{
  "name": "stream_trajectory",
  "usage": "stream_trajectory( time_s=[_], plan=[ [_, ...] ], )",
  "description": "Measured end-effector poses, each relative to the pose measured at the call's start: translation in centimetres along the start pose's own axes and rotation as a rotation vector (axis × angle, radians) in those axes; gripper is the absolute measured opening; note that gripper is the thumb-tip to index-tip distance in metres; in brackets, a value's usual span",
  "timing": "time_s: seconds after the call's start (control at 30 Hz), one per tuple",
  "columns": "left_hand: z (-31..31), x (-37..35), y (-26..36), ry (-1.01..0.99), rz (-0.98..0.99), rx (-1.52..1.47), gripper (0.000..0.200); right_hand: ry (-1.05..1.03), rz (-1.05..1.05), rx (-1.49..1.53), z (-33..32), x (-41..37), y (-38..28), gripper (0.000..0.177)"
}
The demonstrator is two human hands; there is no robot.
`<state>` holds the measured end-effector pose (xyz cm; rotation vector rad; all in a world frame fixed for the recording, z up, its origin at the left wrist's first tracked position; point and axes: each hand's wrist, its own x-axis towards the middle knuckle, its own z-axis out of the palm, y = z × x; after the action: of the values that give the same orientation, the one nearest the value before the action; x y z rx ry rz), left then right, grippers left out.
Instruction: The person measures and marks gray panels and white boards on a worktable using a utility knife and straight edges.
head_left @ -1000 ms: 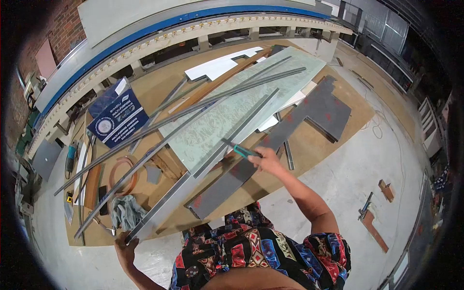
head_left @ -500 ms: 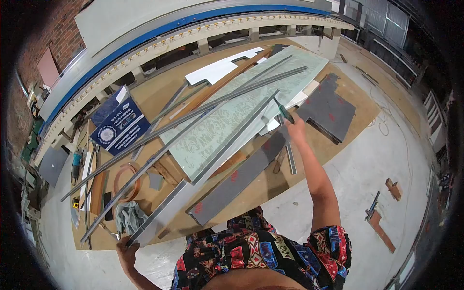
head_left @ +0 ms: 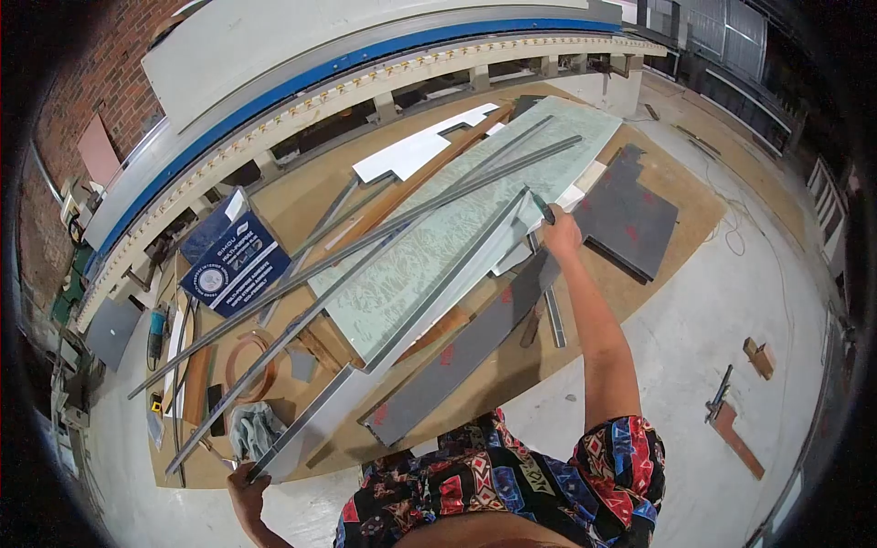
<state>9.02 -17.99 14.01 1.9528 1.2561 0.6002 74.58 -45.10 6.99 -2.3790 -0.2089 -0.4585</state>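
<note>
My left hand (head_left: 248, 489) grips the near end of a long, narrow grey folded panel strip (head_left: 315, 413), which runs diagonally up to the right and has a step in its edge partway. In my right hand (head_left: 562, 230) is a green-handled screwdriver (head_left: 547, 211), its thin tip pointing at the strip's far end. Under the strip's far half lies a pale green patterned sheet (head_left: 416, 260). Beside it, a dark grey panel with red marks (head_left: 466, 352) rests between the strip and my body. A grey glove (head_left: 254, 429) lies close to my left hand.
Several long metal bars (head_left: 365, 242) cross the pale green sheet. A blue adhesive box (head_left: 233, 260) stands at left, with a coil of brown edging (head_left: 248, 365) nearby. Another dark panel (head_left: 630, 210) lies at right. A long machine (head_left: 393, 78) with a blue stripe stands behind.
The view has shifted slightly, so the scene sits a little lower and to the right. My right hand and the screwdriver have tilted a little; my left hand keeps its hold.
</note>
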Motion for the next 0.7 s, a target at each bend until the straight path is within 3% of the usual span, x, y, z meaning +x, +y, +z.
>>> stream_trajectory(
  time_s=[0.27, 0.7],
  plan=[
    [-0.8, 1.0, -2.9, -0.048, -0.009, 0.097, 0.030, 0.014, -0.059, -0.058, 0.9, 0.3, 1.2, 0.035],
    [-0.3, 0.4, -0.7, -0.047, -0.032, -0.043, 0.024, -0.140, -0.192, -0.047, -1.5, -6.6, -1.0, 0.042]
  ],
)
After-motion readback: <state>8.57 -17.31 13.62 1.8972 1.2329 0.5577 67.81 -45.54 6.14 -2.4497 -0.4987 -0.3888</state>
